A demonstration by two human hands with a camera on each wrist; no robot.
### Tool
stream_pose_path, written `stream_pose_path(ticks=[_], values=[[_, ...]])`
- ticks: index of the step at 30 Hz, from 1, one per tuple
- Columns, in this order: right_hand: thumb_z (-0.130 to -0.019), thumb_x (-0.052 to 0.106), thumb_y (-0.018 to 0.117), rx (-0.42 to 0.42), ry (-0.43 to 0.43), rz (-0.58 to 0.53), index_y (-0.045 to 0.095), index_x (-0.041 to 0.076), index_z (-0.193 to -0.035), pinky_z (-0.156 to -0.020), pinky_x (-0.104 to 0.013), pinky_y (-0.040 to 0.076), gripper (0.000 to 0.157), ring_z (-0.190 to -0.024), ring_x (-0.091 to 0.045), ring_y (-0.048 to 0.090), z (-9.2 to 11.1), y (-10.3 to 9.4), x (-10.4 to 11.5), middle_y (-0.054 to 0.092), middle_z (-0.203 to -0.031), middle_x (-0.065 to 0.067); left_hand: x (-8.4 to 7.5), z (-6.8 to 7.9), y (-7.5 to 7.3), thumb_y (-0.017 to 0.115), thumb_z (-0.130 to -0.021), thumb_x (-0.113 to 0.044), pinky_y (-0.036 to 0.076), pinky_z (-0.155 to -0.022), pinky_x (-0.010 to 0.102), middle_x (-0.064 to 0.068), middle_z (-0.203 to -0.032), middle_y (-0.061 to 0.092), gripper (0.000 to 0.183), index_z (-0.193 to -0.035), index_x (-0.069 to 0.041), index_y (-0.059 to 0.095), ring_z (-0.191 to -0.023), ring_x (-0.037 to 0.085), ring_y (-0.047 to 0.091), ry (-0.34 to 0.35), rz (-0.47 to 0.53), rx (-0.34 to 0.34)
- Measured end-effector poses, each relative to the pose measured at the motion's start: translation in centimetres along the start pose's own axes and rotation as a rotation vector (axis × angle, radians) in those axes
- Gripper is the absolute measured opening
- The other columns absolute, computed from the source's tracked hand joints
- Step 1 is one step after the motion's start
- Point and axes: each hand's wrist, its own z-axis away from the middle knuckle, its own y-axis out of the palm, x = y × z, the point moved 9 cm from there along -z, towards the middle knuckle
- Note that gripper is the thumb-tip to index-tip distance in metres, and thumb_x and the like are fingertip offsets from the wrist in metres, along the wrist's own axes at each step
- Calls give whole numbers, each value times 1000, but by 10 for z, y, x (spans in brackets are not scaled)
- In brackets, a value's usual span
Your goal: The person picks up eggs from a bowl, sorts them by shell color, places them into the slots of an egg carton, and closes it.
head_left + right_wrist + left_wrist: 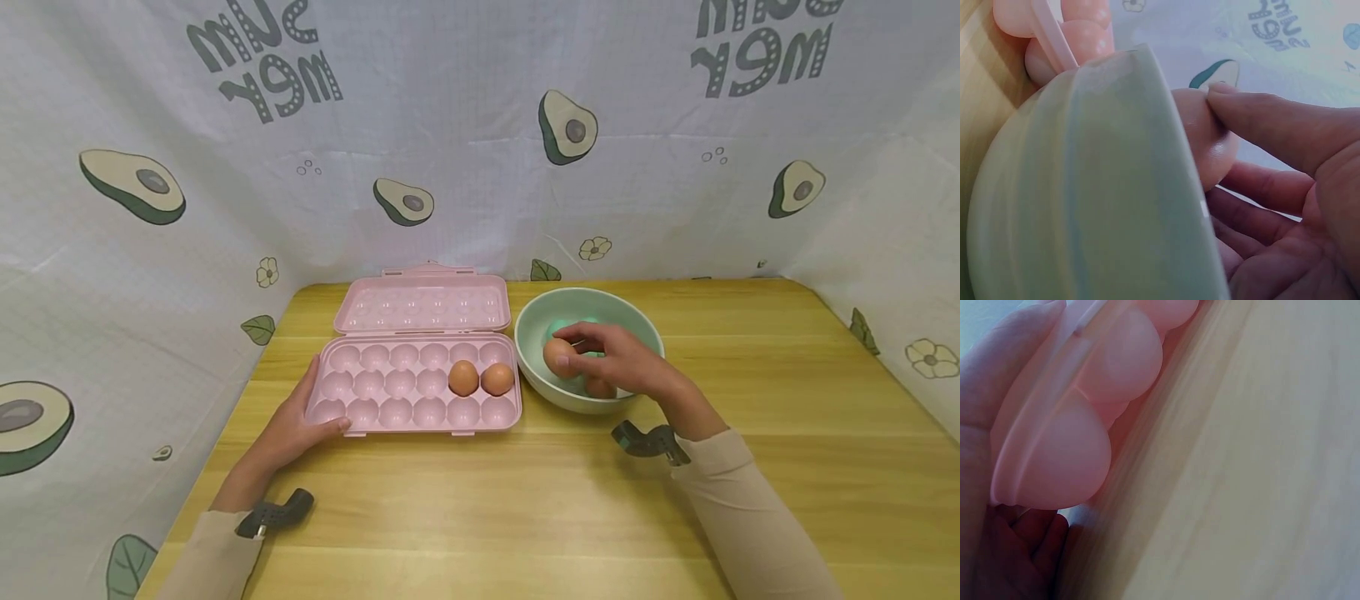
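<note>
1. Head view shows us the right hand (pixel 611 358) pinching a brown egg (pixel 558 358) between thumb and fingers, over the left part of the green bowl (pixel 551 397).
2. We judge the egg light, stiff and smooth, brittle if it is real; the pictures do not tell us whether it is. Its curved shell could slip, so a gentle hold round the widest part, as the thumb and fingers have it, suits best.
3. Our left hand (pixel 296 425) holds the left front corner of the pink egg carton (pixel 399 383), thumb on the front rim, fingers along the left side. The carton looks thin and light, probably easy to shift; we would steady it by that rim.
4. Two brown eggs (pixel 463 377) sit in the two rightmost cups of its middle row.
5. Hidden from us: the right fingers cover much of the bowl's contents. Another brown egg (pixel 600 388) shows only partly below the hand, and we cannot count the green shapes (pixel 557 327) or say what they are.
6. Right wrist view: the bowl's wall blocks part of the held egg. Left wrist view: the carton is cut off, and its underside and the lower fingers are dim.
</note>
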Motion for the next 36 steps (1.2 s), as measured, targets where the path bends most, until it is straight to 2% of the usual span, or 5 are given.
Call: stream_pose_path(ticks=[7, 19, 26, 31, 36], values=[[-91, 15, 68, -44, -23, -11, 61, 2, -127, -94, -36, 48, 39, -108, -27, 62, -1, -4, 4, 64, -117, -13, -1, 0, 0, 81, -75, -26, 17, -111, 61, 15, -160, 11, 114, -156, -15, 1, -143, 39, 15, 5, -2, -4], [-93, 18, 66, -125, 14, -93, 59, 0, -129, -86, -18, 46, 41, -108, -27, 60, -5, -8, 10, 62, -124, -15, -1, -1, 0, 81, -75, -27, 18, -110, 62, 15, -160, 11, 115, -156, -15, 0, -143, 39, 16, 6, -11, -3], [-94, 22, 64, -126, 57, -172, 57, -1, -131, -86, -19, 47, 44, -107, -25, 60, -11, -4, 11, 62, -123, -15, 1, -1, -1, 81, -76, -29, 18, -110, 63, 16, -160, 11, 115, -156, -14, 0, -143, 41, 16, -1, -35, -5], [-93, 23, 66, -138, 61, -212, 58, -1, -128, -84, -21, 49, 43, -102, -22, 62, -20, 2, 15, 64, -119, -15, 1, -1, -2, 81, -75, -29, 18, -110, 63, 16, -160, 12, 115, -156, -13, 0, -143, 41, 16, 0, -29, -9], [-91, 25, 68, -147, 63, -302, 59, 2, -125, -83, -25, 51, 42, -100, -19, 64, -27, 10, 21, 64, -117, -13, 0, -2, -1, 81, -75, -30, 18, -110, 62, 16, -160, 12, 116, -156, -12, 0, -143, 41, 17, -1, -34, -10]])
